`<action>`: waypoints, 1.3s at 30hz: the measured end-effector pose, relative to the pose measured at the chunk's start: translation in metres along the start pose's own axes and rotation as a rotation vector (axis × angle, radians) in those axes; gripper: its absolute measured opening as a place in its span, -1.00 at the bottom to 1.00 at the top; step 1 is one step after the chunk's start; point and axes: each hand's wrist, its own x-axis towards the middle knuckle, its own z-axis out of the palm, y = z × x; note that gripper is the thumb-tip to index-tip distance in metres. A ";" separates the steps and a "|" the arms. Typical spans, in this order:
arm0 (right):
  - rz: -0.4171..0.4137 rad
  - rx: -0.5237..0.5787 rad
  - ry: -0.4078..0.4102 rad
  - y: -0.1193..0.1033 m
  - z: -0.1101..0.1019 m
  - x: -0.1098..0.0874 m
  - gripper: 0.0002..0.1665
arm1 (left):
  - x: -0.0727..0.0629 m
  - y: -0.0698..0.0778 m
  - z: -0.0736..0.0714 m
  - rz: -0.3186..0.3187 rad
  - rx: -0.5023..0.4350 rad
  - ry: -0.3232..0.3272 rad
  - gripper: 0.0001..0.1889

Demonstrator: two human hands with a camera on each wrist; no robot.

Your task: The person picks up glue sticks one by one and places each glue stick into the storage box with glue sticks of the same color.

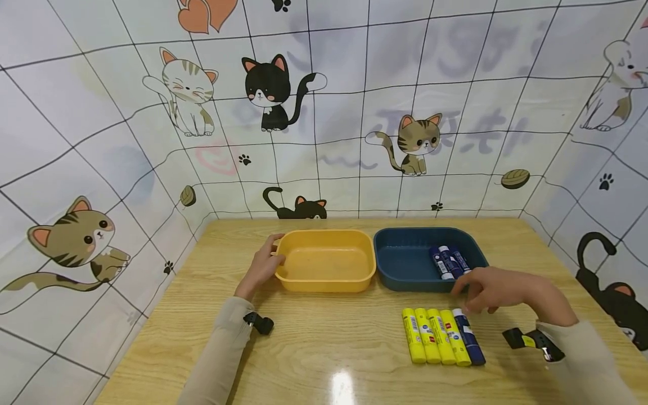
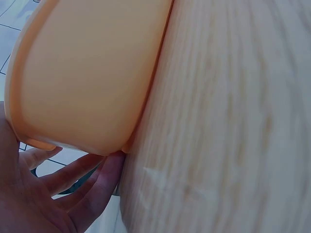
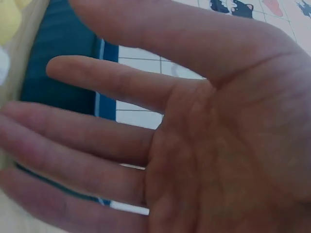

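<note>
Long axis running front to back, the navy glue stick (image 1: 469,337) lies beside four yellow glue sticks (image 1: 441,336) on the counter (image 1: 314,337), just nearside of the right hand (image 1: 498,288), its grip empty and spread, while the farther left hand (image 1: 262,266) clamps the yellow tray (image 1: 324,285).

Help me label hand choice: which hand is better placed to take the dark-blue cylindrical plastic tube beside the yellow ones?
Probably the right hand: it hovers, empty, near the tube; the left hand touches the yellow oblong plastic bin, farther away.
</note>
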 end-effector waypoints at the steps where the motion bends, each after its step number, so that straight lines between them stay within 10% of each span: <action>1: 0.009 0.013 -0.005 0.002 0.002 0.000 -0.46 | 0.000 0.001 0.000 0.000 0.001 0.001 -0.26; 18: 0.131 0.065 -0.061 0.015 0.018 0.011 -0.44 | 0.000 0.002 -0.002 0.007 0.017 -0.007 -0.28; 39: 0.061 0.141 -0.090 0.030 0.019 0.019 -0.51 | 0.000 0.000 0.000 0.008 0.026 0.008 -0.27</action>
